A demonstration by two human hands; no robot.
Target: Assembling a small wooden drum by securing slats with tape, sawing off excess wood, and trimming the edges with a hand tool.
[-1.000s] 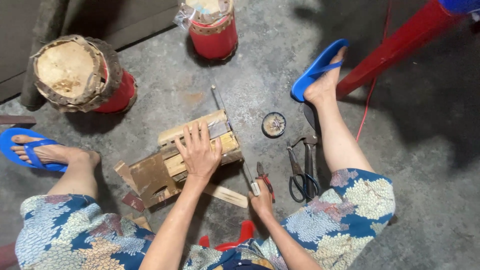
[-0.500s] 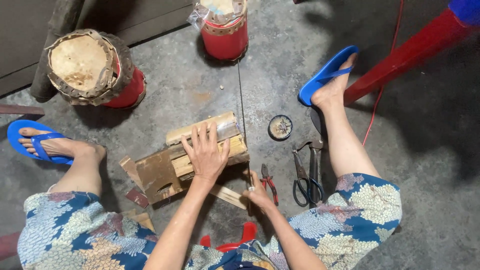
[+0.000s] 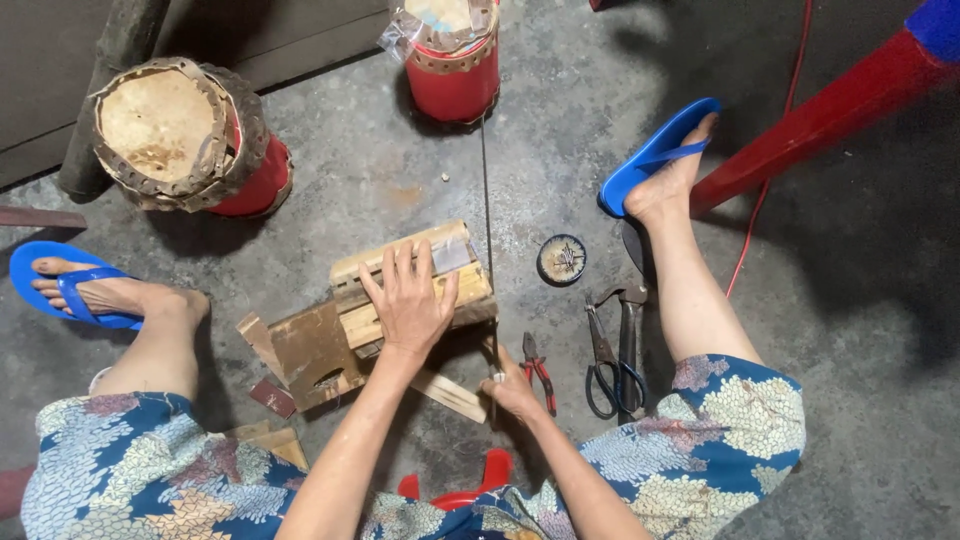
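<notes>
The wooden block jig (image 3: 400, 300) is being pressed flat to the concrete floor (image 3: 400, 180) by the left hand (image 3: 410, 305) — fingers spread, nothing clamped. The right hand (image 3: 512, 385) is being closed around a thin metal rod (image 3: 484, 200) just right of the jig — the rod's long axis running away from the person.

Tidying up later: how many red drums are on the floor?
2: a large skin-topped red drum at upper left, and a smaller red drum at top centre, partly cut off.
</notes>
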